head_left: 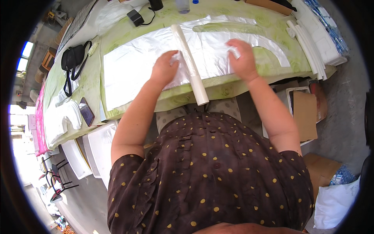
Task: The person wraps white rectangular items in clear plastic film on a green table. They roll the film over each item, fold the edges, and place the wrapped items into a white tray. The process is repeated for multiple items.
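Note:
A wide sheet of thin white plastic (132, 66) lies flat on the table with the green flowered cloth (89, 82). Across it lies a long white roll (189, 64), running from the far side to the near edge. My left hand (165, 68) presses palm down on the sheet just left of the roll, fingers pinching a fold. My right hand (242, 56) rests on the sheet to the right of the roll, fingers curled on the plastic. A curved cut-out edge of the sheet (272, 48) shows beyond my right hand.
A black bag (72, 58) and a dark phone (86, 111) lie at the left. A black charger (135, 17) sits at the far edge. White foam strips (311, 43) are stacked at the right. White bins (99, 150) and cardboard boxes (306, 115) stand under the table.

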Demonstrator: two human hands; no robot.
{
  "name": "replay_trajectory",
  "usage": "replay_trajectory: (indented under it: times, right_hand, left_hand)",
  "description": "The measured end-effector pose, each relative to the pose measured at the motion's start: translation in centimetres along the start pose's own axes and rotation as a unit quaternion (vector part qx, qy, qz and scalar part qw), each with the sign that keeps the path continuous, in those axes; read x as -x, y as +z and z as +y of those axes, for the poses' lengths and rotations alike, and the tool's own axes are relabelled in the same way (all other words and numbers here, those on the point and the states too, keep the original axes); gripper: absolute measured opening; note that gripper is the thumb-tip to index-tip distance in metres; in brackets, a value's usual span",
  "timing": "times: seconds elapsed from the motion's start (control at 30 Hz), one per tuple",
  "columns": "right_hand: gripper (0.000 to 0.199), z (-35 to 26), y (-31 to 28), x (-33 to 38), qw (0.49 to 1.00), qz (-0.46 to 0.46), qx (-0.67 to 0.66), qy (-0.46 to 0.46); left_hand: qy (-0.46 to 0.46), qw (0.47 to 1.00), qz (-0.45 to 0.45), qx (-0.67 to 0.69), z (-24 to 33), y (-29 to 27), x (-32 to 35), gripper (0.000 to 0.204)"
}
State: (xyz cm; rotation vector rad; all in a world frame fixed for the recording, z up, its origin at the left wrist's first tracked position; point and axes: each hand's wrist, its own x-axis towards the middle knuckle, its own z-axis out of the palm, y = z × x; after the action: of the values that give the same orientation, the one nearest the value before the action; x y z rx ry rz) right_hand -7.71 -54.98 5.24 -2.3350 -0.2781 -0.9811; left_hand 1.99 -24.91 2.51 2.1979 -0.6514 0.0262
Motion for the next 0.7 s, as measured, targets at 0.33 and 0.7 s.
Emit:
replay_trajectory:
  times: [0.33, 0.7]
  right_hand:
    - [0.027, -9.6, 5.8, 3.3, 0.966, -0.206, -0.145, -0.054]
    - [0.032, -8.3, 5.3, 0.9, 0.991, -0.133, -0.022, 0.002]
  left_hand:
    - [0.028, 0.982, -0.085, -0.167, 1.0, -1.0, 0.4, 0.048]
    - [0.182, 0.978, -0.013, -0.098, -0.4, -2.3, -0.5, 0.03]
